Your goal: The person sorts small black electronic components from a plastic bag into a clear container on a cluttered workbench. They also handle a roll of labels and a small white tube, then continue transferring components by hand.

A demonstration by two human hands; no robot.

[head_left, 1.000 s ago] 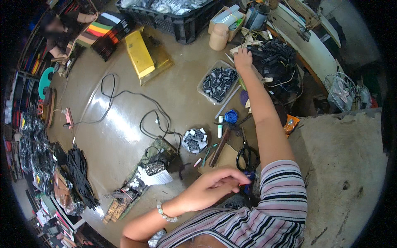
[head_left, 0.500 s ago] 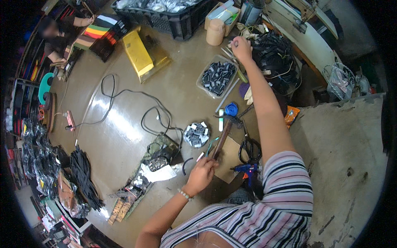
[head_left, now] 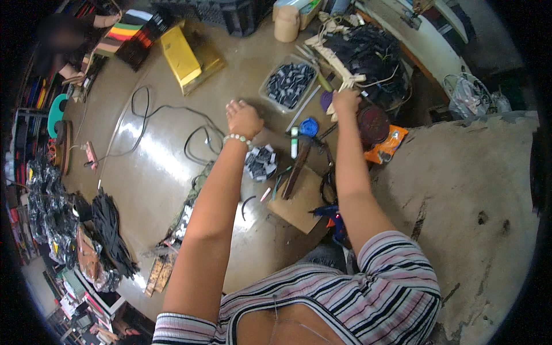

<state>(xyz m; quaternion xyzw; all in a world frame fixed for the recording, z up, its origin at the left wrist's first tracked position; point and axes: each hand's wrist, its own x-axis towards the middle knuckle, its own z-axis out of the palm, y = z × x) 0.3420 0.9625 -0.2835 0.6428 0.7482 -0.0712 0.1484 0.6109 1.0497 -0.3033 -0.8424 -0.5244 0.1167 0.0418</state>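
Observation:
My right hand (head_left: 347, 102) is closed around a cream strap (head_left: 340, 68), which stretches toward the black bundle at the far right. My left hand (head_left: 244, 119) is above the table, fingers outstretched and holding nothing, left of a clear tub of small black pieces (head_left: 289, 85). Below that hand stands a round container of grey and white pieces (head_left: 261, 163). A hammer with a brown wooden handle (head_left: 295, 177) lies partly over a piece of cardboard (head_left: 305, 202). Near it are a blue tape roll (head_left: 309, 127) and a white-and-green tube (head_left: 294, 142).
A blue glue gun (head_left: 336, 223) lies close to my body. The black bundle (head_left: 368, 57), an orange packet (head_left: 389, 145) and a dark red round object (head_left: 374, 125) sit right. A yellow box (head_left: 180, 54) and looped cable (head_left: 150, 123) occupy the left; a person works beyond.
My left hand has let go of the hammer handle and moved forward. My right hand has come nearer, with the cream strap now stretched out from it. The view has shifted.

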